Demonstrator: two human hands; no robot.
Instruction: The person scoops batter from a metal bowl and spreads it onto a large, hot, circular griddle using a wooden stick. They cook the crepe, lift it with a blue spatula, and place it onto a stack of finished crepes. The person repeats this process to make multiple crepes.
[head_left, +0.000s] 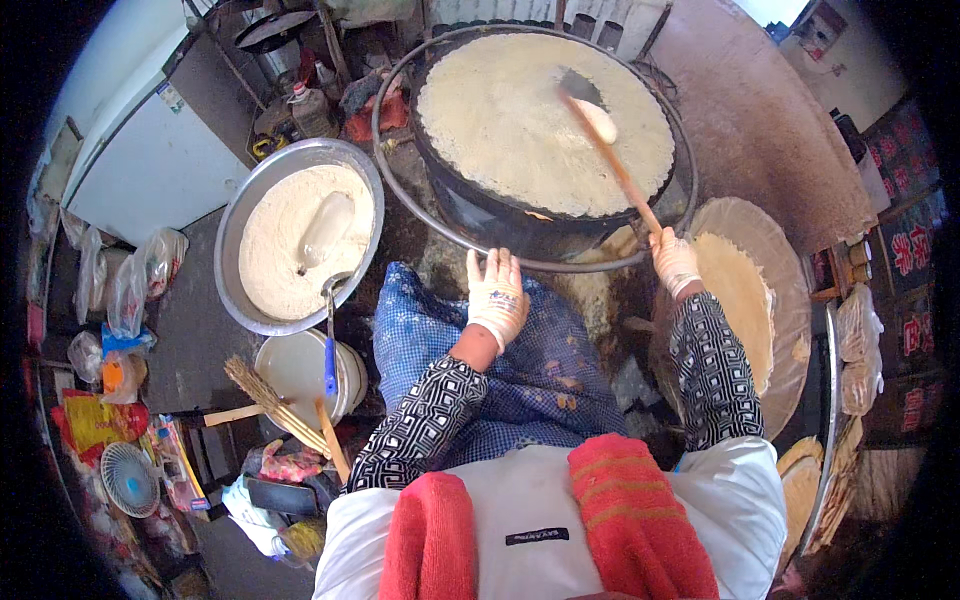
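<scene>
A wide round griddle (470,205) lies in front of me, its top covered by a pale sheet of batter (490,110). In a white glove, my right hand (675,262) grips the wooden handle of a spreader (622,178) at the near right edge. The spreader's dark blade is over the batter, with a pale lump beside it; both are slightly blurred. My left hand (497,300), also gloved, is at the near part of the metal ring (440,226) around the griddle. Its fingers are stretched out and it holds nothing.
Left of the griddle, a metal basin (230,250) holds batter and a blue-handled ladle (331,365). Beneath it stand a white bucket (350,385) and a straw brush (270,395). At right, thin round flatbread (740,290) lies on a plastic-covered round tray (793,340).
</scene>
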